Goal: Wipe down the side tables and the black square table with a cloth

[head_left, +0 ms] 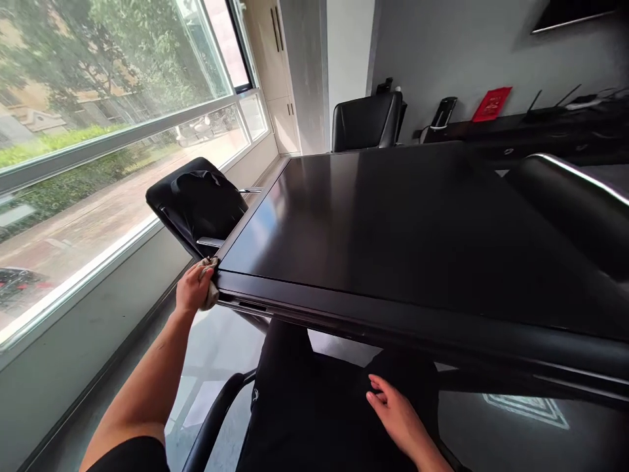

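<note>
My left hand (pixel 193 288) is closed around a beige cloth (pixel 210 298) and presses it against the near left corner of a long black table (pixel 393 229). Part of the cloth is hidden beneath the fingers. My right hand (pixel 388 410) hangs in front of my lap, below the table's near edge, with nothing in it. Its fingers are loosely bent and a little apart.
A black chair (pixel 201 203) stands at the table's left side by the window (pixel 122 85). Another chair (pixel 366 121) is at the far end, and a third chair (pixel 580 210) at the right. A sideboard bears a kettle (pixel 443 113) and a red packet (pixel 492 103).
</note>
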